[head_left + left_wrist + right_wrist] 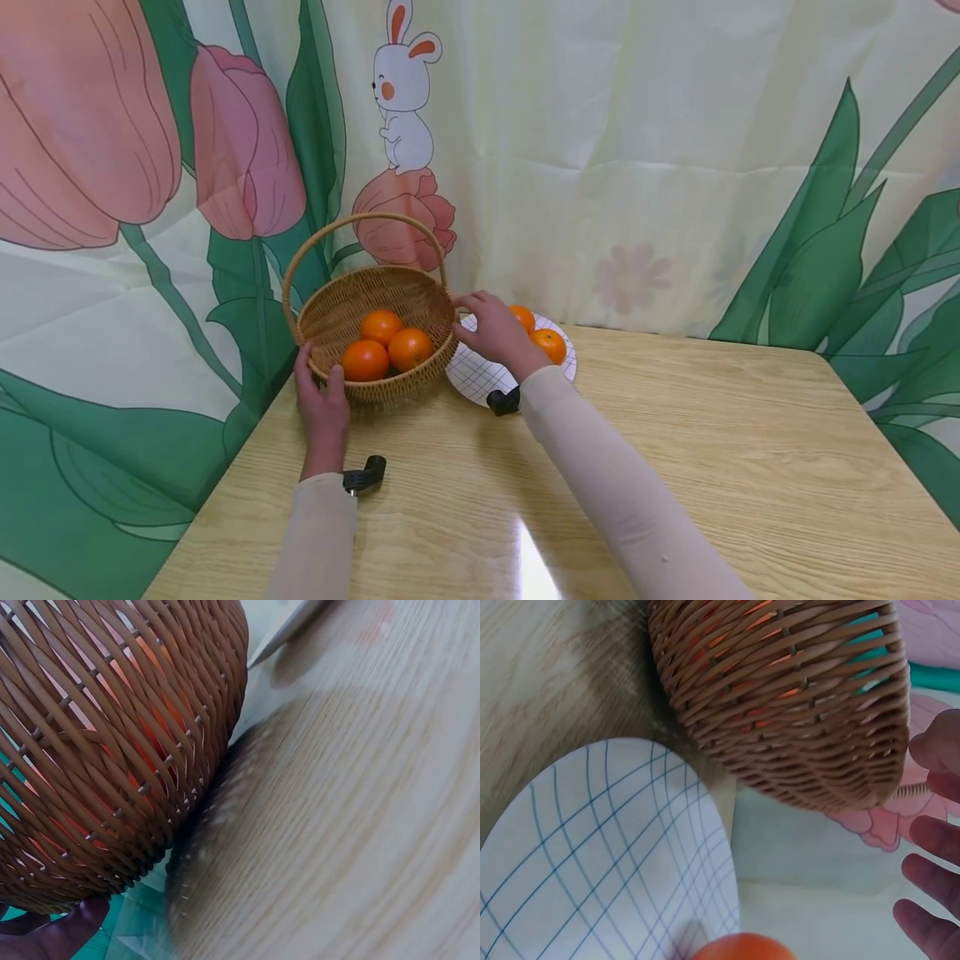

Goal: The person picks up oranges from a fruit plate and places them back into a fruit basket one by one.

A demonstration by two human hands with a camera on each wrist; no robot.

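A brown wicker basket (395, 390) with a tall arched handle (365, 217) has several oranges (364, 360) inside and leans slightly to the left. At its left end my left hand (322, 407) grips the side, thumb in front; part of that hand (64, 930) shows low in the left wrist view. My right hand (497, 332) holds the opposite end by the rim, near the foot of the handle. In the right wrist view, the right thumb (936, 742) meets the rim while the other fingers spread apart below it. The contact behind the basket is hidden.
A white plate (480, 379) with blue grid lines lies under my right forearm, with oranges (549, 346) on its right side. The wooden table (712, 433) reaches a printed tulip-and-rabbit curtain (540, 167) at the back. Wrist-worn black camera mounts (365, 475) stick out.
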